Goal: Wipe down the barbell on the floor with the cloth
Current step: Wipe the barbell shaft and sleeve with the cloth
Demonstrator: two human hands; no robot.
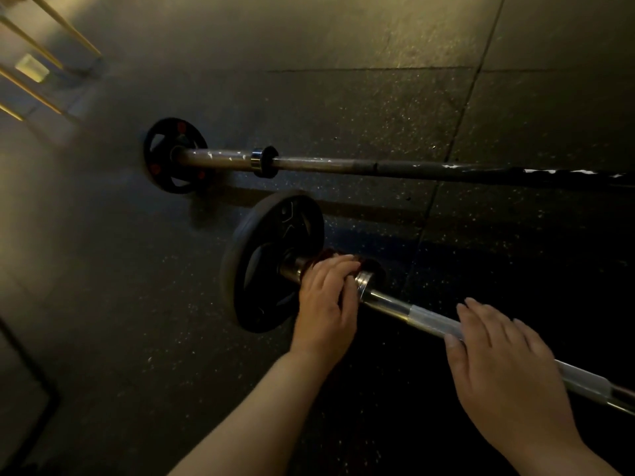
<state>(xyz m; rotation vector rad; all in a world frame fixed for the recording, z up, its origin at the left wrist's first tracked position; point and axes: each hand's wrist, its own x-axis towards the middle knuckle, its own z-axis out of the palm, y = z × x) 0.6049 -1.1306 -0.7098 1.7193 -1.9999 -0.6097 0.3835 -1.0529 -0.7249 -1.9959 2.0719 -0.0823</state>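
Here, in a dim gym seen from above, a barbell lies on the dark speckled rubber floor, just below the centre of the view. Its long axis runs diagonally, from a black weight plate at the ten o'clock end down toward four o'clock, where the shaft leaves the frame. The left hand is wrapped over the thick sleeve right beside the plate, fingers curled round a dark reddish cloth that peeks out beyond the fingertips. The right hand rests on the knurled shaft further toward four o'clock, fingers nearly straight and laid across the bar, holding nothing; it appears to steady the bar. The step in hand looks like wiping the sleeve at the plate end, with most of the shaft probably yet to be done. The next move likely calls for sliding the cloth along the axis toward four o'clock, past the shiny collar, and the right hand would have to lift or shift out of the way. A second barbell lies well apart at twelve o'clock, running nearly nine to three.
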